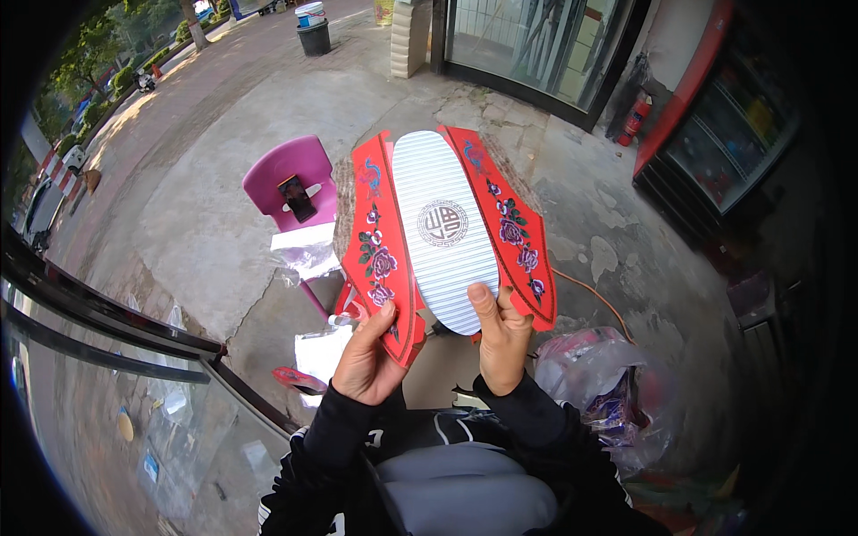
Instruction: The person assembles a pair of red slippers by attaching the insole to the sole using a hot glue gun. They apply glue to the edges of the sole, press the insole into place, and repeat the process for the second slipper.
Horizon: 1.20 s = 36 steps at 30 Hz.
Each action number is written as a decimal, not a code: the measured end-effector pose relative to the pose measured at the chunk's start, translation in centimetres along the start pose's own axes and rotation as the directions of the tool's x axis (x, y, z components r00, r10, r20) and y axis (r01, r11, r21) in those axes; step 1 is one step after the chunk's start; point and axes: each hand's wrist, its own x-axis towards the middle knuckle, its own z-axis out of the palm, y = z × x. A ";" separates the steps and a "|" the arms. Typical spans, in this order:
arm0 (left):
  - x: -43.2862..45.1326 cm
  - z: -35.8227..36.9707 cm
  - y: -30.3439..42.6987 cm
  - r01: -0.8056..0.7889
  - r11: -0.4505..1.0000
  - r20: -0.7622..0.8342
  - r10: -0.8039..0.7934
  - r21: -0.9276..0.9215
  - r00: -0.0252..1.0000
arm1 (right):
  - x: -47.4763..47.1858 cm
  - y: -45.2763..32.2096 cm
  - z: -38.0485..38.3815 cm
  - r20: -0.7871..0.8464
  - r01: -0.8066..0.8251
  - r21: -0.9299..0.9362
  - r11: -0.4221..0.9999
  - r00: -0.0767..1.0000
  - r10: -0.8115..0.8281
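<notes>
Held up before me are two red paper shoe panels with printed flowers, one on each side of a striped, sole-shaped paper piece (pixel 439 167) with a round emblem. My left hand (pixel 367 358) pinches the lower end of the left red panel (pixel 375 248), thumb on top. My right hand (pixel 499 338) has its thumb on the sole piece's lower end. Its fingers lie behind, at the lower edge of the right red panel (pixel 516 234). How the pieces join underneath is hidden.
A pink plastic chair (pixel 295 171) bears a phone (pixel 297 199) and plastic-wrapped white sheets (pixel 305 251). A small red shoe (pixel 298 380) lies at lower left. Nearby stand a plastic bag of goods (pixel 610 395), a glass-fronted fridge (pixel 724 134) and a fire extinguisher (pixel 633 120). An orange cord (pixel 596 298) crosses the concrete.
</notes>
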 end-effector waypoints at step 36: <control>2.0 0.8 -0.1 -0.292 0.820 0.032 0.318 0.492 0.948 | -2.6 -8.4 -9.2 0.141 -0.243 -0.318 0.916 0.944 0.299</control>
